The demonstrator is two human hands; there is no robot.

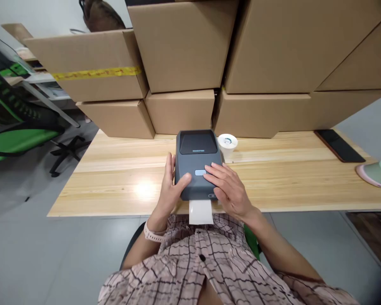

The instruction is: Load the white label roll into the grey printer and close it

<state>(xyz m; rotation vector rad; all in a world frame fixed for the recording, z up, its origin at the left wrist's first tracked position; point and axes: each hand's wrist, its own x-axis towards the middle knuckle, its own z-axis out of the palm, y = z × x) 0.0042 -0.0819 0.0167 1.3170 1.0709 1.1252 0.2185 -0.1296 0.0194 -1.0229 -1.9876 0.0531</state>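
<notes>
A dark grey label printer (197, 163) sits near the front edge of the wooden table. A white label strip (200, 212) sticks out of its front, over the table edge. My left hand (172, 184) rests against the printer's left side, thumb on its top and fingers apart from the thumb. On the right, my right hand (227, 186) lies over the printer's top and right edge, fingers stretched out, fingertips beside the light button. Neither hand is closed round anything. A white label roll (227, 143) stands just behind the printer's right side.
Stacked cardboard boxes (184, 51) line the back of the wooden table (114, 186). A dark phone (339, 146) lies at the right, near a green and pink object (377, 173). A green chair (22, 140) stands on the floor at the left.
</notes>
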